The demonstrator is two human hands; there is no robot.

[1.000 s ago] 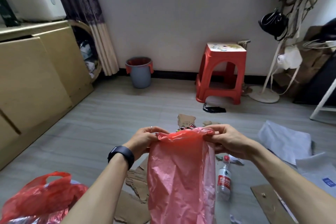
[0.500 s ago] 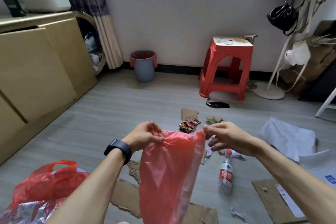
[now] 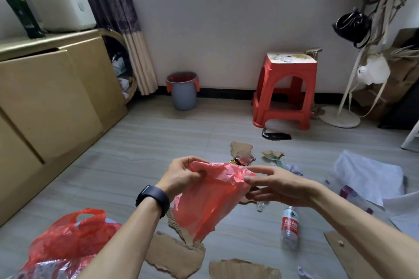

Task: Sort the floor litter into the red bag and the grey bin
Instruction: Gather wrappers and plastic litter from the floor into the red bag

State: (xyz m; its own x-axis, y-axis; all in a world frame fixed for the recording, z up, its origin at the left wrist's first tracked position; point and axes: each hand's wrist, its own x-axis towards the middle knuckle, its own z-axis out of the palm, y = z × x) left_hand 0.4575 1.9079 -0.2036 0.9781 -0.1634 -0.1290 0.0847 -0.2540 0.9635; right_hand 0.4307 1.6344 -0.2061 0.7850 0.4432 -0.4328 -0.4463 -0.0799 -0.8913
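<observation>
Left hand [image 3: 181, 176] grips red bag [image 3: 210, 197], held up | right hand [image 3: 278, 186] loose beside it | bin [image 3: 184, 93] by far wall [image 3: 226, 29] | bottle [image 3: 289, 226], cardboard [image 3: 174, 253] on floor [image 3: 158, 142], unsorted | just starting, I think

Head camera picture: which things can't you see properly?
All head view.
Grey bin: contents hidden by its rim.
Snack wrapper: mostly behind the held red bag.
Bottle label: print too blurred.
Floor red bag: cut off by the bottom edge.
Right hand: pinching or just touching, unclear.
</observation>
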